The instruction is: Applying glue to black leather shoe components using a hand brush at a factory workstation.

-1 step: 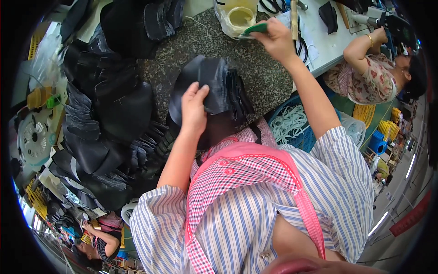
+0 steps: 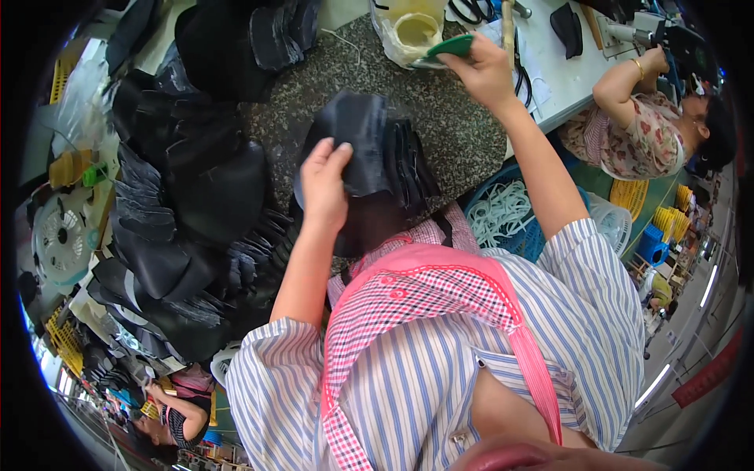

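My left hand (image 2: 324, 184) grips the edge of a black leather-like piece (image 2: 357, 133) that lies on top of a small stack of similar black pieces (image 2: 408, 169) on the speckled stone worktop (image 2: 463, 133). My right hand (image 2: 483, 72) is stretched out to the far side and holds a green-handled tool (image 2: 452, 45). Its tip is at the rim of a container of yellowish liquid (image 2: 412, 30) lined with a clear plastic bag.
Big heaps of black pieces (image 2: 188, 196) cover the left side. A blue basket with white cords (image 2: 506, 213) stands under the right edge. A co-worker (image 2: 636, 133) sits at the white table at upper right. Scissors (image 2: 471, 9) lie near the container; a fan (image 2: 59, 239) is at far left.
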{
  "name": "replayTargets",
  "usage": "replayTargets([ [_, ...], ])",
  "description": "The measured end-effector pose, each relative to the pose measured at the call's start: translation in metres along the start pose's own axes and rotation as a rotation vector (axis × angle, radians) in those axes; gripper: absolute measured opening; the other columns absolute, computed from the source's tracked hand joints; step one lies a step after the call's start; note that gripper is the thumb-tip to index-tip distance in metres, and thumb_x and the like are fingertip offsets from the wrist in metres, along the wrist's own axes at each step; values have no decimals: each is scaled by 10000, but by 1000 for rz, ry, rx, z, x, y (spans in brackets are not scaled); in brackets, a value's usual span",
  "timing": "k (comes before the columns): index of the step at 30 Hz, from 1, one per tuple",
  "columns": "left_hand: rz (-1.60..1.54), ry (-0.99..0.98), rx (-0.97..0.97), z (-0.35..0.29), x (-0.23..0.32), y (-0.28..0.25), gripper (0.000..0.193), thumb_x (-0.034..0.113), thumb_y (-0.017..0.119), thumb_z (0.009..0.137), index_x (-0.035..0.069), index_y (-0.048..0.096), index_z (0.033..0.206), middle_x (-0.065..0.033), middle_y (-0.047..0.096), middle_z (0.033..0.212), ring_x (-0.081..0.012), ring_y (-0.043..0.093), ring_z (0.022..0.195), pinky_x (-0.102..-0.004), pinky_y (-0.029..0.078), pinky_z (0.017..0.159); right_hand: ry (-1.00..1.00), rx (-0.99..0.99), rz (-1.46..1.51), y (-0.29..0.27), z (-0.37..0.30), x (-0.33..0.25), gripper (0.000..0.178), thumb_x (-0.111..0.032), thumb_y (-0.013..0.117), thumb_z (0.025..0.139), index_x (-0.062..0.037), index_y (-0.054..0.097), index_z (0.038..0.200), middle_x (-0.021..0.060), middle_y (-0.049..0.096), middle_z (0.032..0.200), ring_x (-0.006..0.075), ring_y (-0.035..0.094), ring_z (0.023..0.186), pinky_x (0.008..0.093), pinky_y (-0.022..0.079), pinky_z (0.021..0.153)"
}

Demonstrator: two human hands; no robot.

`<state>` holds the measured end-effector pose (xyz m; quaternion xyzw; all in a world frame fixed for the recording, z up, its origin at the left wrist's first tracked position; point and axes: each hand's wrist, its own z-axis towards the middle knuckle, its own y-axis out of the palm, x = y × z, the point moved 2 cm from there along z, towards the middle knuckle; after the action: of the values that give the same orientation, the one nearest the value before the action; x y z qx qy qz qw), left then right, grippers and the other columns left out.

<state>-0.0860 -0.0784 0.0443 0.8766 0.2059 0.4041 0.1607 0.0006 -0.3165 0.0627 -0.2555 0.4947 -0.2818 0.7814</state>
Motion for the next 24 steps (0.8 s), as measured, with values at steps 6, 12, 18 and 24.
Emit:
replayTargets([
  [6,400,650,304,-13,147,-9,187,52,544,748,-44,546,909,-37,562,804,-67,509,682,-164,398,619,38,314,-33,6,2,5,132,-131,640,651,-97,621,777,23,484,600,170,466,541,253,372,459],
  [12,1101,1208,512,2,174,21,179,121,523,746,1,564,873,-112,576,661,-114,526,581,-241,419,569,135,61,-82,7,-1,16,114,-77,628,676,-68,612,788,14,527,716,117,496,615,225,391,536],
  [18,1400,828,537,112,89,-18,341,249,446,800,58,417,1081,-218,560,728,-375,548,684,-428,435,615,392,155,244,-7,-23,15,126,-98,633,682,-17,604,774,16,546,639,80,503,581,220,382,501],
  [24,1054,824,216,48,31,-13,314,158,536,766,-18,483,1021,-141,537,899,-242,535,774,-315,421,698,494,160,162,-20,-49,33,137,-140,609,707,-5,587,722,14,567,621,73,473,512,247,369,469],
])
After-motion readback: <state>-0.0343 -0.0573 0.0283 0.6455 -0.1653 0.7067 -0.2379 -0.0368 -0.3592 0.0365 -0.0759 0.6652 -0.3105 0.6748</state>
